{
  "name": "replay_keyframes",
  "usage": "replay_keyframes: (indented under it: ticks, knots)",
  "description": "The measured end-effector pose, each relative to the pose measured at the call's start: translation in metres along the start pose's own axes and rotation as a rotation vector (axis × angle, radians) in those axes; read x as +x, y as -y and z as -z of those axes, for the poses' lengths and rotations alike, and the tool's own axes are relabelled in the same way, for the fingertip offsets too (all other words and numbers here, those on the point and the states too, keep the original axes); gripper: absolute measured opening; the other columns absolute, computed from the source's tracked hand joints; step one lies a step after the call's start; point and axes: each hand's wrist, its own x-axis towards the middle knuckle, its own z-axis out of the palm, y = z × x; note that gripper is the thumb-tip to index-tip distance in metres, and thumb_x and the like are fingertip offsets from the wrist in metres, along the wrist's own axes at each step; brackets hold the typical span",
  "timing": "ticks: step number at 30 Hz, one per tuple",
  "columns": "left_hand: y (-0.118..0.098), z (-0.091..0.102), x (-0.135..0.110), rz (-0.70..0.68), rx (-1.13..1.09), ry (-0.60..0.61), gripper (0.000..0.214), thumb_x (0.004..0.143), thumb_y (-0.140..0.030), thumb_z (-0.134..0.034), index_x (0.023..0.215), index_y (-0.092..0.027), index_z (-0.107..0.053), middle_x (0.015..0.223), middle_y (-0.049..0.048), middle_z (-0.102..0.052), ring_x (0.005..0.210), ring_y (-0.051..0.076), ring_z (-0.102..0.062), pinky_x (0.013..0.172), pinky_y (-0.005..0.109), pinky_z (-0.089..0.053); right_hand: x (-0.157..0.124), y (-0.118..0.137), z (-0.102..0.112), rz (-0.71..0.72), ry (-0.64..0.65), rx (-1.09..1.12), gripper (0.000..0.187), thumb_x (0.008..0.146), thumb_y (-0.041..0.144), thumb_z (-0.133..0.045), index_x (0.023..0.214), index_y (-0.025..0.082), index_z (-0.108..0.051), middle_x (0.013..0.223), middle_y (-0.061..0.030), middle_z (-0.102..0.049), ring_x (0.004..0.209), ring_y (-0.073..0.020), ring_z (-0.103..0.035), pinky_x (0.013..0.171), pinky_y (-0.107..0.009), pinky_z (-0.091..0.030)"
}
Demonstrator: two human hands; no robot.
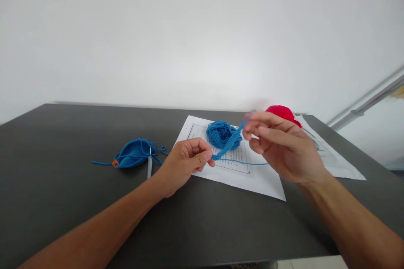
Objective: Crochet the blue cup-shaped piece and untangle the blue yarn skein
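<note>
My left hand pinches the lower end of a blue yarn strip between thumb and fingertips, above a printed sheet. The strip slants up to the fingertips of my right hand, which hold its other end; those fingertips are smeared by motion. Behind the strip, a loose ball of blue yarn rests on the sheet. A single yarn strand runs from near my left fingertips toward my right palm. Left of my left hand lies a blue crocheted piece with an orange clip-like marker.
A grey-handled crochet hook lies by the crocheted piece, among loose yarn. Behind my right hand sit a red rounded object and a second paper sheet. The dark table meets a white wall. A metal rail stands at the right.
</note>
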Motion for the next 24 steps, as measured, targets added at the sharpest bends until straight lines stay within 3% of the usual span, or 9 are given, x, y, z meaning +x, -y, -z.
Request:
replay_keyframes:
  ticks: [3, 6, 8, 10, 12, 16, 18, 22, 24]
  knots:
    - [0.001, 0.000, 0.000, 0.020, -0.049, -0.013, 0.036, 0.073, -0.045, -0.087, 0.071, -0.014, -0.068, 0.065, 0.0039, -0.068, 0.051, 0.007, -0.040, 0.051, 0.024, -0.026, 0.006, 0.000, -0.002, 0.032, -0.033, -0.275, 0.040, 0.082, 0.035, -0.082, 0.118, 0.024, -0.072, 0.108, -0.0081, -0.076, 0.090, -0.0233, -0.071, 0.067, -0.034, -0.057]
    - [0.000, 0.000, -0.001, 0.044, -0.092, -0.047, 0.038, 0.075, -0.046, -0.085, 0.071, -0.014, -0.066, 0.068, 0.0059, -0.071, 0.051, 0.007, -0.041, 0.051, 0.023, -0.027, 0.002, -0.007, -0.005, 0.189, -0.053, -0.664, 0.018, 0.091, 0.037, -0.075, 0.090, 0.019, -0.072, 0.079, -0.0036, -0.072, 0.071, -0.0168, -0.065, 0.063, -0.030, -0.052]
    - [0.000, -0.001, -0.002, 0.058, -0.109, -0.067, 0.040, 0.076, -0.047, -0.085, 0.070, -0.013, -0.064, 0.068, 0.0066, -0.072, 0.050, 0.006, -0.042, 0.050, 0.022, -0.027, -0.004, -0.012, -0.009, 0.323, 0.044, -0.796, 0.024, 0.094, 0.035, -0.071, 0.079, 0.018, -0.068, 0.071, -0.0013, -0.066, 0.066, -0.0136, -0.059, 0.062, -0.028, -0.048]
    - [0.000, -0.002, -0.003, 0.073, -0.119, -0.080, 0.041, 0.076, -0.048, -0.085, 0.070, -0.013, -0.064, 0.063, 0.0055, -0.070, 0.049, 0.006, -0.042, 0.049, 0.022, -0.026, -0.009, -0.018, -0.014, 0.453, 0.185, -0.854, 0.018, 0.090, 0.032, -0.078, 0.090, 0.017, -0.068, 0.083, -0.0026, -0.070, 0.075, -0.0146, -0.062, 0.069, -0.029, -0.050]
    - [0.000, -0.003, -0.004, 0.089, -0.125, -0.085, 0.042, 0.075, -0.048, -0.086, 0.071, -0.013, -0.064, 0.056, 0.0032, -0.067, 0.046, 0.005, -0.040, 0.047, 0.021, -0.022, -0.011, -0.025, -0.019, 0.533, 0.283, -0.882, 0.025, 0.086, 0.027, -0.083, 0.104, 0.016, -0.068, 0.098, -0.0055, -0.073, 0.089, -0.0175, -0.066, 0.080, -0.030, -0.052]
    - [-0.003, -0.005, -0.005, 0.108, -0.145, -0.074, 0.042, 0.074, -0.049, -0.086, 0.075, -0.013, -0.066, 0.048, 0.0001, -0.061, 0.041, 0.003, -0.030, 0.045, 0.022, -0.014, -0.008, -0.034, -0.023, 0.452, 0.300, -0.827, 0.004, 0.095, 0.017, -0.069, 0.094, 0.018, -0.072, 0.086, -0.0024, -0.072, 0.077, -0.0140, -0.064, 0.071, -0.028, -0.050]
    - [-0.005, -0.006, -0.006, 0.117, -0.161, -0.060, 0.040, 0.075, -0.049, -0.083, 0.080, -0.012, -0.068, 0.048, -0.0007, -0.059, 0.041, 0.003, -0.028, 0.045, 0.022, -0.012, -0.007, -0.035, -0.023, 0.358, 0.267, -0.749, 0.011, 0.097, 0.021, -0.067, 0.088, 0.018, -0.072, 0.080, -0.0014, -0.070, 0.067, -0.0120, -0.062, 0.061, -0.026, -0.049]
    - [-0.007, -0.004, -0.009, 0.107, -0.170, -0.058, 0.033, 0.073, -0.038, -0.086, 0.086, -0.011, -0.071, 0.047, -0.0070, -0.049, 0.043, 0.003, -0.027, 0.046, 0.022, -0.011, -0.009, -0.034, -0.023, 0.085, 0.137, -0.382, 0.024, 0.089, 0.039, -0.078, 0.084, 0.017, -0.070, 0.075, 0.0003, -0.065, 0.056, -0.0104, -0.061, 0.051, -0.024, -0.053]
    - [-0.006, -0.003, -0.010, 0.080, -0.135, -0.069, 0.030, 0.071, -0.032, -0.087, 0.087, -0.012, -0.071, 0.049, -0.0101, -0.042, 0.045, 0.004, -0.028, 0.046, 0.022, -0.014, -0.009, -0.033, -0.023, 0.053, 0.100, -0.298, 0.030, 0.086, 0.044, -0.080, 0.086, 0.018, -0.067, 0.072, 0.0025, -0.061, 0.051, -0.0092, -0.059, 0.050, -0.024, -0.052]
